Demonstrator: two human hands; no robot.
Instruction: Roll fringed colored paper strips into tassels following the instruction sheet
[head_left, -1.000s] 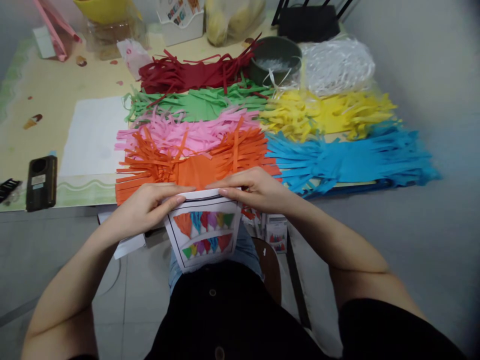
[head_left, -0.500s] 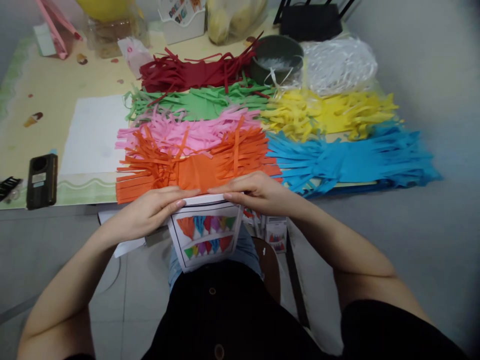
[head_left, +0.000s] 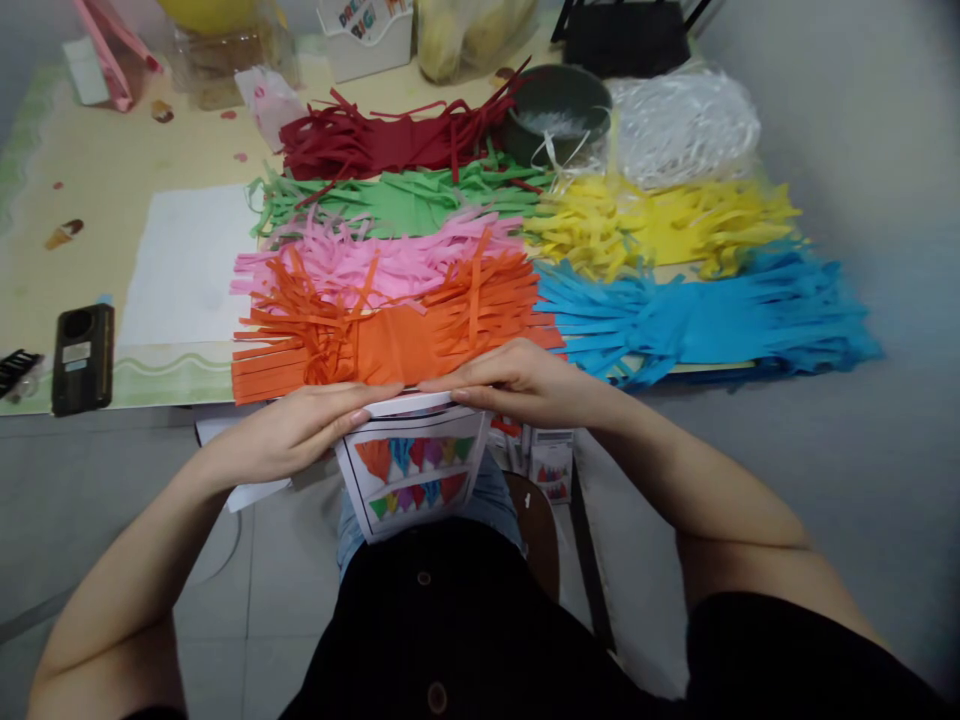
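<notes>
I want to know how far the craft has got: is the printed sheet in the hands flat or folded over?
Folded over at its top edge: left hand and right hand press the printed sheet, and a white flap lies bent forward.

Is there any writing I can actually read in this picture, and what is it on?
"DREAM BIG": on the white box at the table's far edge, cut off by the frame.
Label on the black device: too small to read.
Printed sheet in both hands: only coloured flags, no legible words.

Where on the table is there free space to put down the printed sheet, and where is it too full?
Free: the white paper sheet and the bare beige tabletop, between the black rectangular device and the fringed strips. Crowded: orange fringed paper, pink fringed paper, blue fringed paper, yellow fringed paper.
</notes>
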